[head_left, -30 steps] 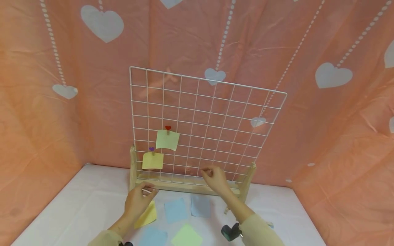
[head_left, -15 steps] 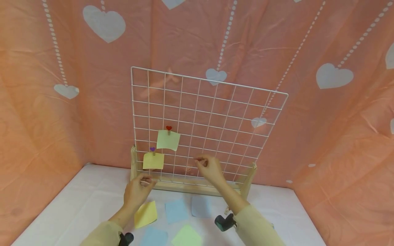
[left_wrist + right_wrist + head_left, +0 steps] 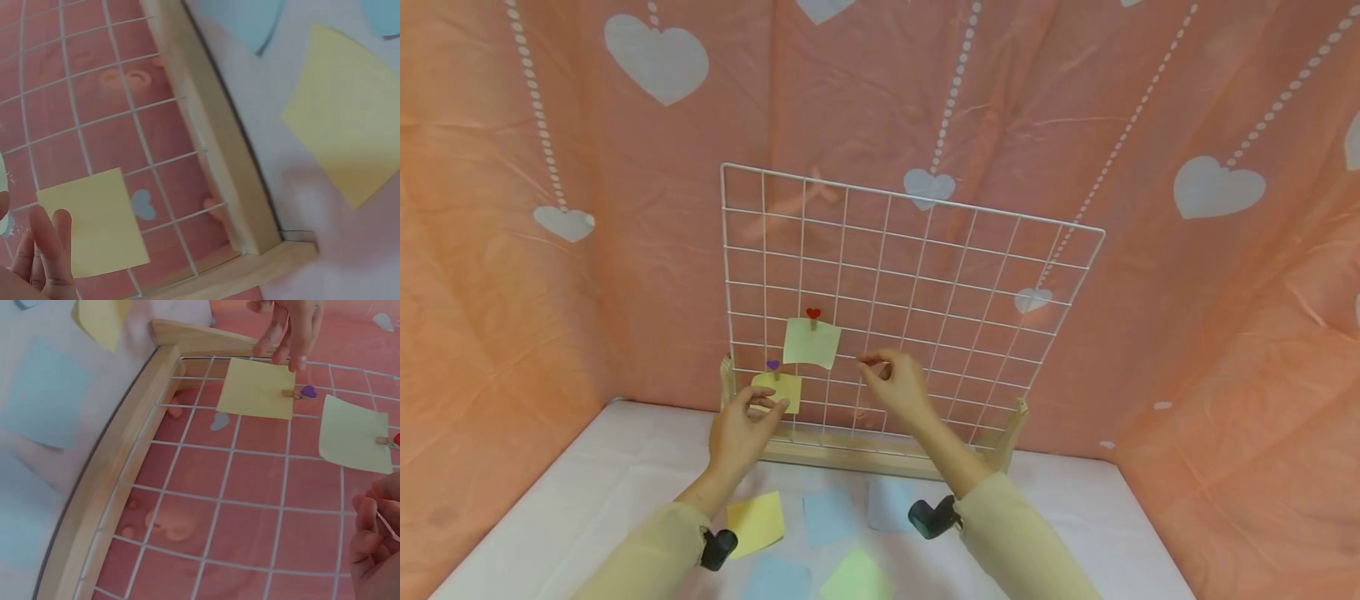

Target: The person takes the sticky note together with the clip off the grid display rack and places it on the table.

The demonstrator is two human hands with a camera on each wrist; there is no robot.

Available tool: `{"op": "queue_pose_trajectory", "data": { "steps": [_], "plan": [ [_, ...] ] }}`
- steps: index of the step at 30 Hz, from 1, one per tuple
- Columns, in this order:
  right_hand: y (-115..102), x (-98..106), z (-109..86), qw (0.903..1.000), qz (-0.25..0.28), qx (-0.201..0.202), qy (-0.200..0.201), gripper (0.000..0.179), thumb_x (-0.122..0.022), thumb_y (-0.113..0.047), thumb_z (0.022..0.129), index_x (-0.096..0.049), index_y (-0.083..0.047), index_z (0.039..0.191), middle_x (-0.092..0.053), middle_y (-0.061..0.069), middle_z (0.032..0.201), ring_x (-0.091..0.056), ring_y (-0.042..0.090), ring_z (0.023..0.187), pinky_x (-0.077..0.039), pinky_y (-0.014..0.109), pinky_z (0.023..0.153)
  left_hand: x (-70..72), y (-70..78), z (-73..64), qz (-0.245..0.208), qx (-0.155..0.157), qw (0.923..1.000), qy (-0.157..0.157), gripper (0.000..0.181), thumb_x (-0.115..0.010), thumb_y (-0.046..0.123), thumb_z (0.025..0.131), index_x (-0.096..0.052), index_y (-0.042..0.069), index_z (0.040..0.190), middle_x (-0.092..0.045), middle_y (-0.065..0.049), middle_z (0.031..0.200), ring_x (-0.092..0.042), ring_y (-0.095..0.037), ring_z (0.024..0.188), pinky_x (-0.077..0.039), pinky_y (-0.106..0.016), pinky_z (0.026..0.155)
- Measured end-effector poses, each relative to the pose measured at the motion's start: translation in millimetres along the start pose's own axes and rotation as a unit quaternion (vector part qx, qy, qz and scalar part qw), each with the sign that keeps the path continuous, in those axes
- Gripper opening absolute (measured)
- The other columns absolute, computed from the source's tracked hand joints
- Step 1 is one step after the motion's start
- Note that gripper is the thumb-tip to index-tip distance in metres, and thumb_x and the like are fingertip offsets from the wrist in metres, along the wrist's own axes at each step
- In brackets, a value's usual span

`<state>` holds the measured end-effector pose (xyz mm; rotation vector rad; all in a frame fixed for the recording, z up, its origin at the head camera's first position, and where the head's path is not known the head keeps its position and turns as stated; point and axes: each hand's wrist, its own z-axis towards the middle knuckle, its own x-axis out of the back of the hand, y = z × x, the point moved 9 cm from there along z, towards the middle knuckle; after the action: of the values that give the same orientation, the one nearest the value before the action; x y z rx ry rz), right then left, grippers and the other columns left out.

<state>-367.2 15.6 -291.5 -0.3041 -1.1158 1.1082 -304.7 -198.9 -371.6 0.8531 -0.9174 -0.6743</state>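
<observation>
Two square paper notes hang on a white wire grid [image 3: 891, 237], each under a small wooden clip. The yellow note [image 3: 259, 387] has a clip with a purple heart [image 3: 309, 392]. The pale green note [image 3: 354, 434], higher and to the right in the head view, has a red heart clip [image 3: 813, 313]. My left hand [image 3: 747, 427] is in front of the yellow note, fingers loosely bent and holding nothing. My right hand [image 3: 897, 387] is raised before the grid, just right of the green note. Its fingers are loosely curled, thumb near the index finger, and nothing shows between them.
A wooden base [image 3: 850, 457] supports the grid on a white table [image 3: 617, 475]. Below my hands lie a yellow note [image 3: 756, 523], several blue notes [image 3: 829, 517] and a green one [image 3: 857, 577]. Pink fabric with white hearts [image 3: 655, 58] surrounds the table.
My left hand has risen from the base's front to the hanging yellow note. My right hand has moved up and left across the grid towards the green note.
</observation>
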Motion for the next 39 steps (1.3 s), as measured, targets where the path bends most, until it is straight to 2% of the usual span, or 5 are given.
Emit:
{"op": "queue_pose_trajectory", "data": {
  "steps": [6, 21, 25, 32, 39],
  "plan": [
    [-9, -3, 10.4, 1.0, 0.006, 0.001, 0.005, 0.017, -0.064, -0.008, 0.086, -0.072, -0.001, 0.099, -0.072, 0.013, 0.093, -0.042, 0.003, 0.048, -0.03, 0.016, 0.04, 0.2, 5.7, 10.6, -0.02, -0.001, 0.9998, 0.006, 0.033, -0.07, 0.023, 0.088, -0.063, 0.002, 0.113, -0.069, -0.016, 0.099, -0.068, -0.032, 0.09, -0.047, -0.02, 0.058],
    [-37, -9, 27.7, 0.999, -0.018, 0.041, 0.005, 0.02, -0.064, -0.011, 0.088, -0.07, -0.001, 0.105, -0.071, 0.012, 0.091, -0.046, 0.005, 0.052, -0.036, 0.016, 0.045, -1.4, 14.2, 23.5, -0.072, 0.003, 0.9969, -0.031, 0.034, -0.066, 0.015, 0.09, -0.057, 0.0, 0.119, -0.062, -0.019, 0.11, -0.065, -0.034, 0.095, -0.053, -0.019, 0.059],
    [-45, -12, 33.5, 0.9978, -0.033, 0.058, 0.002, 0.024, -0.064, -0.012, 0.089, -0.067, -0.001, 0.11, -0.071, 0.012, 0.09, -0.057, 0.012, 0.059, -0.041, 0.015, 0.049, -1.0, 18.4, 28.9, -0.077, 0.0, 0.9965, -0.033, 0.037, -0.064, 0.015, 0.092, -0.054, -0.001, 0.123, -0.061, -0.02, 0.115, -0.065, -0.035, 0.101, -0.056, -0.023, 0.065],
    [-56, -21, 41.0, 0.9971, -0.05, 0.055, -0.016, 0.03, -0.062, -0.013, 0.091, -0.064, -0.002, 0.119, -0.071, 0.012, 0.095, -0.065, 0.019, 0.073, -0.047, 0.015, 0.057, 3.3, 27.4, 34.1, -0.039, -0.026, 0.9989, 0.006, 0.039, -0.066, 0.016, 0.091, -0.054, -0.002, 0.123, -0.063, -0.021, 0.117, -0.064, -0.035, 0.105, -0.053, -0.046, 0.085],
    [-65, -31, 48.5, 0.9908, -0.108, 0.069, -0.046, 0.036, -0.06, -0.019, 0.094, -0.06, -0.002, 0.125, -0.073, 0.012, 0.095, -0.062, 0.018, 0.062, -0.042, 0.017, 0.05, 0.5, 31.7, 38.8, -0.05, -0.021, 0.9985, 0.01, 0.04, -0.065, 0.016, 0.091, -0.054, -0.001, 0.125, -0.062, -0.02, 0.12, -0.063, -0.035, 0.107, -0.05, -0.047, 0.089]
  ]
}}
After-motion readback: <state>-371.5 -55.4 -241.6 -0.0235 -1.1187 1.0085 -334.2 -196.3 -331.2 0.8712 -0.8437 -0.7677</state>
